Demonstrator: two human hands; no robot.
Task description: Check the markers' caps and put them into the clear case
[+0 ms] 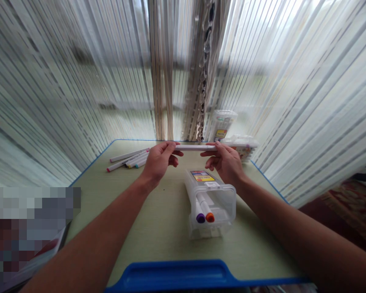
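Observation:
Both hands hold one white marker (192, 148) level above the table. My left hand (159, 160) pinches its left end, fingers closed round it. My right hand (225, 160) grips its right end with curled fingers. Just below the right hand lies a clear plastic marker case (212, 203) on its side, open towards me, with two markers inside, one purple-capped (200, 217) and one orange-capped (210, 217). Several loose white markers (129, 159) with coloured caps lie on the table to the left of my left hand.
The pale green table (158, 219) has a blue rim with a blue handle (177, 274) at the near edge. Two more clear containers (222, 123) (242, 144) stand at the far right. Striped sheer curtains (79, 81) close in behind and on both sides.

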